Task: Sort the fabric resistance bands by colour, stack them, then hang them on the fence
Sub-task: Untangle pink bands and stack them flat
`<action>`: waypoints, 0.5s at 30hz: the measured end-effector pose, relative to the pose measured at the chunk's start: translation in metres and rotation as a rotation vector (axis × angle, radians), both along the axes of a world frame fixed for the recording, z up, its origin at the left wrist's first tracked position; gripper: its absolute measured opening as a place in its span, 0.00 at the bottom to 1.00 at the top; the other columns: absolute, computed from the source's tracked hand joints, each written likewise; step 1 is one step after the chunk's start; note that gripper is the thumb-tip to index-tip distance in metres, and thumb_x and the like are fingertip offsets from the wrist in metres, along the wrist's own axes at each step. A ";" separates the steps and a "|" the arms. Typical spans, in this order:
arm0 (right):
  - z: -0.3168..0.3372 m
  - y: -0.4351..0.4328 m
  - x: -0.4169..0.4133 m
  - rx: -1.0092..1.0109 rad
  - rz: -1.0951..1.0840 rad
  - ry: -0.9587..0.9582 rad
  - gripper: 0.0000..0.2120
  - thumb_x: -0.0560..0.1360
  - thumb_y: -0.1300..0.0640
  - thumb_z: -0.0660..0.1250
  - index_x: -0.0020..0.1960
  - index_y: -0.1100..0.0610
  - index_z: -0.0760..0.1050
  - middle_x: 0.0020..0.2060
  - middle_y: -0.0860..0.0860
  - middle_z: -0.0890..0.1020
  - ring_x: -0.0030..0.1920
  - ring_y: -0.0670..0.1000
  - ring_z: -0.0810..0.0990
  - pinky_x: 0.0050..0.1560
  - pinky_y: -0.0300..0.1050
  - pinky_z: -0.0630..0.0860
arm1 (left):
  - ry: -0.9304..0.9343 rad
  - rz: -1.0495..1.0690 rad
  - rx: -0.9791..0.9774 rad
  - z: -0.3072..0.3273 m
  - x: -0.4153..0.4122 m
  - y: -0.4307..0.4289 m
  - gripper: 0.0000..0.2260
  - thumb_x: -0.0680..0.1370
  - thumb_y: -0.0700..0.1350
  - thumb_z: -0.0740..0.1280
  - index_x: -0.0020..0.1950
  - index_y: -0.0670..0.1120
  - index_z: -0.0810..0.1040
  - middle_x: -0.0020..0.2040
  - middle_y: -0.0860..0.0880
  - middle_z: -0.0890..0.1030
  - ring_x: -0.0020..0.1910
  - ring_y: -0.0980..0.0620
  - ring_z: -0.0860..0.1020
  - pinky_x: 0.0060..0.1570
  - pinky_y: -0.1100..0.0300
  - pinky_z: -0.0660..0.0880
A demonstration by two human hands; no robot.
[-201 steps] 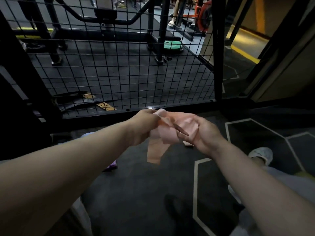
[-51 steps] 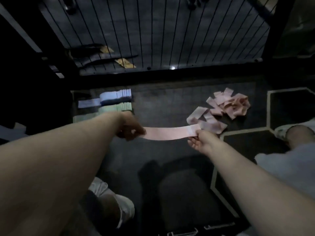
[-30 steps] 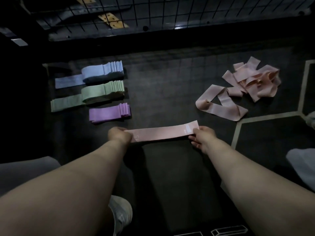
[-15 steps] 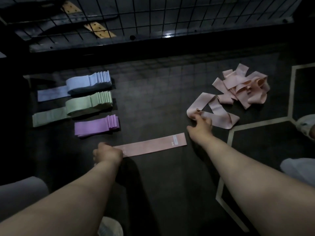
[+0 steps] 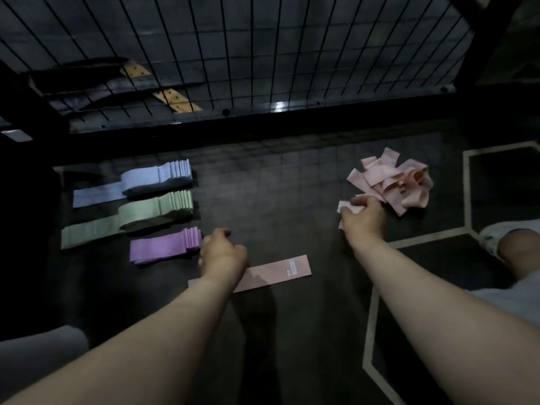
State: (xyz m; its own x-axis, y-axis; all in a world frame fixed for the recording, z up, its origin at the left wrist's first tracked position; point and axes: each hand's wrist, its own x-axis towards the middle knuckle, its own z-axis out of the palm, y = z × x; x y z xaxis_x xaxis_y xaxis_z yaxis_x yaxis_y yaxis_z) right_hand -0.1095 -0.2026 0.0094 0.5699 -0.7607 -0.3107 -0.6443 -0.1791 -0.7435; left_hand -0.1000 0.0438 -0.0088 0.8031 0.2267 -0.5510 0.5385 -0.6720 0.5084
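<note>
Pink band (image 5: 344,206) clamped in curled fingers of right hand (image 5: 363,219), at near-left edge of loose pile (image 5: 394,182). Lies right of and beyond flat band (image 5: 277,271), laid lengthwise left-to-right on floor (image 5: 277,194). Nearer that: left hand (image 5: 223,254), fingers curled, grip unclear.

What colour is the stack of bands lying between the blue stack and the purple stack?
The middle stack is pale green, clearest in the head view.
</note>
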 end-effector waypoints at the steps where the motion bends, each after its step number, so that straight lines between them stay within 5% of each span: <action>1: 0.016 0.000 0.001 0.006 0.029 -0.051 0.10 0.76 0.60 0.68 0.56 0.52 0.73 0.48 0.50 0.77 0.45 0.50 0.78 0.47 0.46 0.77 | -0.012 -0.009 -0.071 0.011 0.004 -0.007 0.19 0.76 0.44 0.67 0.67 0.48 0.74 0.66 0.44 0.75 0.63 0.42 0.75 0.64 0.49 0.73; 4: 0.069 0.001 0.005 -0.020 0.101 -0.203 0.11 0.75 0.62 0.68 0.57 0.55 0.74 0.49 0.49 0.77 0.48 0.49 0.77 0.50 0.41 0.77 | -0.061 -0.120 -0.270 0.057 0.012 -0.028 0.17 0.77 0.42 0.66 0.66 0.47 0.74 0.61 0.46 0.78 0.58 0.46 0.78 0.60 0.52 0.76; 7: 0.129 0.011 0.012 0.000 0.221 -0.268 0.11 0.74 0.61 0.69 0.56 0.55 0.78 0.49 0.50 0.79 0.44 0.45 0.77 0.39 0.30 0.72 | -0.146 -0.276 -0.395 0.114 0.024 -0.042 0.18 0.76 0.39 0.67 0.66 0.45 0.74 0.59 0.45 0.79 0.56 0.49 0.78 0.60 0.55 0.76; 15: 0.306 0.067 -0.022 0.299 0.803 -0.407 0.10 0.72 0.65 0.67 0.48 0.53 0.82 0.46 0.51 0.84 0.47 0.50 0.82 0.45 0.44 0.77 | -0.389 -0.654 -0.679 0.285 0.021 -0.003 0.34 0.70 0.31 0.70 0.73 0.53 0.69 0.68 0.53 0.76 0.68 0.55 0.73 0.66 0.54 0.73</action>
State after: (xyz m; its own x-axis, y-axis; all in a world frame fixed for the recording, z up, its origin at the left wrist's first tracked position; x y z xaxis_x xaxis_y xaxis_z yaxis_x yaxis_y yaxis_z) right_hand -0.1315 -0.1358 0.3156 0.9957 -0.0151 -0.0911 -0.0922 -0.2222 -0.9706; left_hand -0.0786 0.0408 0.2763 0.8085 -0.5838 -0.0745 -0.1145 -0.2802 0.9531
